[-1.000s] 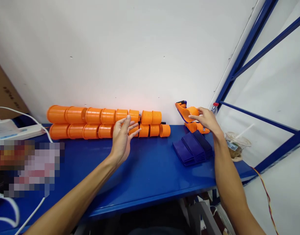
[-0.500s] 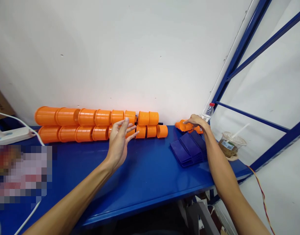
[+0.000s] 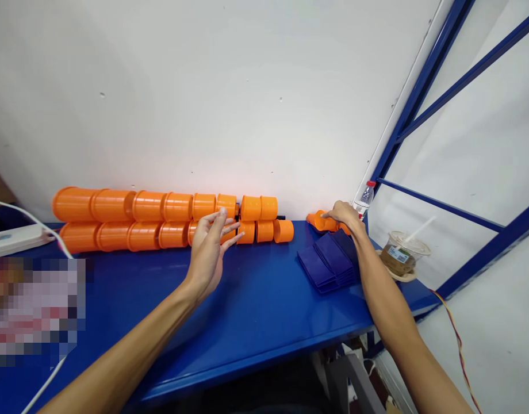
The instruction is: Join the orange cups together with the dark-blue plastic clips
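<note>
1. The left hand (image 3: 209,248) hovers over the table (image 3: 256,310), fingers spread, holding nothing.
2. Its fingertips lie just before the cups (image 3: 161,215), orange ones on their sides in two stacked rows along the wall, running from 10 to 1 o'clock of the hand. Whether they touch, I cannot tell.
3. The right hand (image 3: 345,215) lies palm down on the orange part (image 3: 318,221), at 3 o'clock of the cups by the wall. Its fingers bend over the part, but I cannot tell whether they grip.
4. Blue pads (image 3: 327,261) lie fanned at 6 o'clock of the right hand, beside the forearm.
5. A bottle (image 3: 365,196) stands at 1 o'clock of that hand, a drink (image 3: 401,253) with a straw at 4 o'clock.
6. A power strip (image 3: 12,238) lies at 9 o'clock of the cups.
</note>
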### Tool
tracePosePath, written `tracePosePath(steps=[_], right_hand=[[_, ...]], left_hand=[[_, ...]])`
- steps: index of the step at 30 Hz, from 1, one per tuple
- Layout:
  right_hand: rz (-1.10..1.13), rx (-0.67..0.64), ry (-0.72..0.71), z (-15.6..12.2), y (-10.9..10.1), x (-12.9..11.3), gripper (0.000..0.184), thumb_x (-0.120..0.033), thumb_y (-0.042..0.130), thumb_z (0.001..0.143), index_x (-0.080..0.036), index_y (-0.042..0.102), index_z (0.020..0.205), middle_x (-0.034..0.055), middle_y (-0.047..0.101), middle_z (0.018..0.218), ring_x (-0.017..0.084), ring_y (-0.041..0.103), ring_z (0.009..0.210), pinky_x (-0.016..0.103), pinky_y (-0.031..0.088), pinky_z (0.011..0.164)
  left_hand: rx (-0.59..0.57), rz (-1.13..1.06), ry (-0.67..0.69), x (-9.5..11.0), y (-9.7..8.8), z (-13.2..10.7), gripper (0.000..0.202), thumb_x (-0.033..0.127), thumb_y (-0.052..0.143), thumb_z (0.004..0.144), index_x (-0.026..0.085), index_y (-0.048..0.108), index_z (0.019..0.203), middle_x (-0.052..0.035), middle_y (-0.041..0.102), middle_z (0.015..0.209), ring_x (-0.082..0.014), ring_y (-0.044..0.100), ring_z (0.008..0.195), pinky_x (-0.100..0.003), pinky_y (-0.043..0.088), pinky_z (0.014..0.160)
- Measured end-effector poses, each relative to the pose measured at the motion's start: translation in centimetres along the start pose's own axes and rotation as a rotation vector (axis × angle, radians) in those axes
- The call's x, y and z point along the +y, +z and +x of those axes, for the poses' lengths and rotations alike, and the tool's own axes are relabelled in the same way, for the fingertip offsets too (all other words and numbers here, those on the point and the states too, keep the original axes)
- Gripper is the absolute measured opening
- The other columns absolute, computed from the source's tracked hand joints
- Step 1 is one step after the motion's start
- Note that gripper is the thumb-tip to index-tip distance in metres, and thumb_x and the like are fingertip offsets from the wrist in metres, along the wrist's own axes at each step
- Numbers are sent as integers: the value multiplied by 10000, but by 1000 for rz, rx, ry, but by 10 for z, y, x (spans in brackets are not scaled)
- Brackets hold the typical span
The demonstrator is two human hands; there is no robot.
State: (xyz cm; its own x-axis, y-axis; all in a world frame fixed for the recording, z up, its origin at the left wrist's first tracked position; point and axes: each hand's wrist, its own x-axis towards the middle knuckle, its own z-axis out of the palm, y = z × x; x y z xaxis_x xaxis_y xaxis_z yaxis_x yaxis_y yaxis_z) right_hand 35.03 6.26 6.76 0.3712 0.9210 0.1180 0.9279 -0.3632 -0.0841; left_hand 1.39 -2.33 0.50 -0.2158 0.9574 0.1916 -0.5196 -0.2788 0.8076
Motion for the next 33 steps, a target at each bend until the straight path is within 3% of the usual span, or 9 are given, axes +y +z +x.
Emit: tracePosePath(steps=[9,14,18,21,23,25,28,31,33], right_hand=[[-21,16,-32,-8,1,2,548,-520,735,876,-61,734,1176,265,723,1208,341,714,1106,339,496,789],[36,215,-84,-15,0,-8,506,-491,642,946,-110,679,1277,218,690,1311,320,661,1206,352,491,887],[102,245,-345,-29,9,-38,386,-367,635,953,-156,664,1275,149,710,1285,272,661,1177,357,493,946],[28,110,-662,-43,26,-63,602,-247,752,842,-168,563,1409,149,626,1432,288,582,1301,382,474,1026],[-67,19,-767,-48,40,-77,743,-191,789,779,-159,498,1462,171,564,1501,323,530,1363,427,464,1055],[-137,-34,-778,-50,52,-85,745,-171,787,765,-144,490,1448,186,579,1473,340,541,1346,447,476,1038],[-174,-39,-773,-50,59,-89,604,-147,726,798,-115,534,1369,196,631,1378,331,591,1270,430,500,985],[-218,15,-756,-52,51,-84,466,-101,614,839,-96,565,1302,207,640,1326,327,610,1201,428,506,945],[-279,123,-725,-59,37,-76,446,-76,549,854,-84,563,1300,216,626,1313,330,602,1173,438,500,939]], left_hand=[[8,2,1,0,0,1,526,603,847,699,204,588,925,-73,655,1013,-254,687,1037,-413,592,873],[6,-13,10,1,1,1,525,597,847,703,207,586,938,-75,657,1025,-257,682,1055,-420,591,885],[11,-11,12,1,1,1,527,607,840,707,209,583,937,-74,657,1030,-255,683,1053,-419,588,887],[7,-4,16,2,1,1,533,619,832,709,208,586,944,-80,662,1041,-256,686,1054,-418,583,897],[1,0,19,1,1,1,532,618,829,713,206,584,942,-80,663,1038,-251,690,1048,-412,579,902],[-4,2,18,1,0,1,526,612,830,717,205,582,939,-80,662,1033,-248,693,1046,-406,575,904],[-8,5,16,0,0,1,515,600,831,722,207,584,945,-84,663,1045,-251,693,1057,-403,574,904],[-11,8,15,0,0,1,501,597,821,737,210,586,951,-85,666,1057,-250,691,1066,-396,572,904],[-14,12,20,0,1,0,493,591,816,746,210,589,962,-81,668,1058,-245,692,1069,-392,568,914]])
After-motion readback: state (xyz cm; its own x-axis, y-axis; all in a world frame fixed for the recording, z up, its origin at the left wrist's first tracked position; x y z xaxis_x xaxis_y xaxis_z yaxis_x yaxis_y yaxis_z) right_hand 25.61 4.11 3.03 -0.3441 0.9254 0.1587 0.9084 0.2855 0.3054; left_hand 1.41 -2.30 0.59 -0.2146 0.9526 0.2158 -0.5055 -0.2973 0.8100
